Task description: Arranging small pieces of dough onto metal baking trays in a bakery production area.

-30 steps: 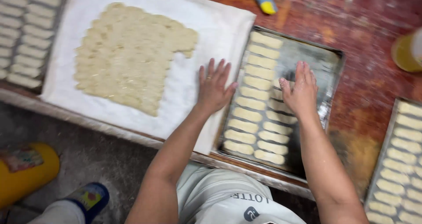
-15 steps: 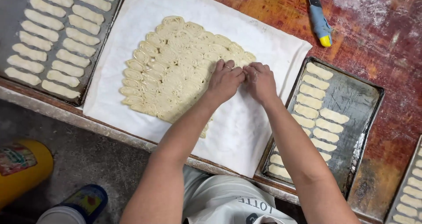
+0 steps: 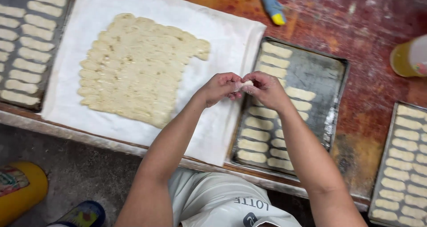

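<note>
**Inspector:** Fingers of the left hand [image 3: 221, 87] and right hand [image 3: 265, 88] meet, pinched shut on a small pale dough piece [image 3: 246, 83] held between them, above the near-left rim of the dark metal tray [image 3: 331, 120].

**Clerk:** Orientation?

**Inspector:** Long axis appears to run from one hand to the other; mostly hidden.

**Clerk:** Surroundings?

**Inspector:** Left of the fingers, a ridged dough sheet [image 3: 138, 69] on white cloth [image 3: 218, 129] that overhangs the counter [image 3: 369, 35] edge. Beneath them, soft oblong pieces lie in rows; the tray's far-right area is bare. Worn reddish counter beyond is open.
</note>
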